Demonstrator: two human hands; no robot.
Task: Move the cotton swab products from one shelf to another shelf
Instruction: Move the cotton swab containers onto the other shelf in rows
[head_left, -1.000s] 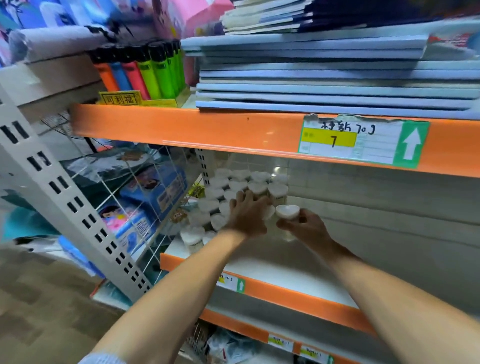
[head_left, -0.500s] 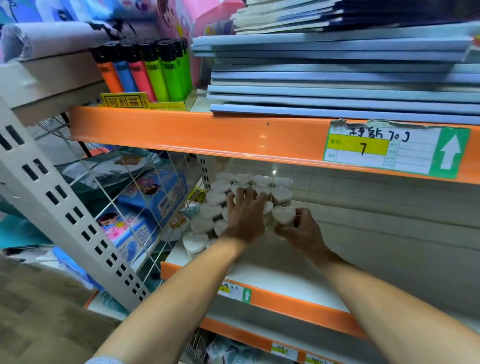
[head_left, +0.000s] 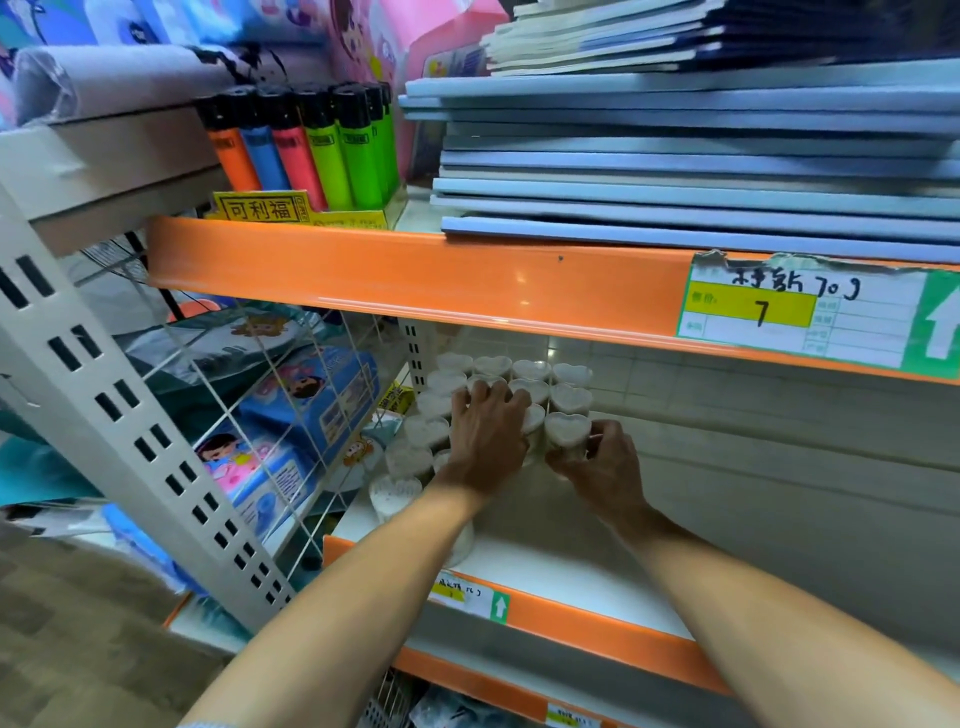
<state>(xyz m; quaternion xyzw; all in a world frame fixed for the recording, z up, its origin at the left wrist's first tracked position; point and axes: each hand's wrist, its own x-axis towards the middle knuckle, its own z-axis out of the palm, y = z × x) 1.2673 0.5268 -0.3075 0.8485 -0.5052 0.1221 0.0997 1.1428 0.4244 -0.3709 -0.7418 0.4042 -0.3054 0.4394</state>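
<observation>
Several heart-shaped clear cotton swab tubs (head_left: 530, 370) stand in rows at the back left of the white middle shelf (head_left: 561, 577). My left hand (head_left: 485, 434) lies on top of the rows, fingers spread over the lids. My right hand (head_left: 600, 460) grips one heart-shaped tub (head_left: 567, 429) at the right end of the group, set against its neighbours. One tub (head_left: 395, 496) stands apart nearer the shelf's front left. My left forearm hides part of the rows.
The orange rail of the upper shelf (head_left: 467, 280) hangs just above my hands, carrying coloured lighters (head_left: 311, 150) and stacked blue notebooks (head_left: 701, 166). A wire divider (head_left: 270, 415) fences off boxed goods on the left. A grey upright (head_left: 104, 405) stands at the left.
My right hand has brought the tub it holds leftward and inward against the rows. My left hand stays spread on the lids. The camera has moved closer.
</observation>
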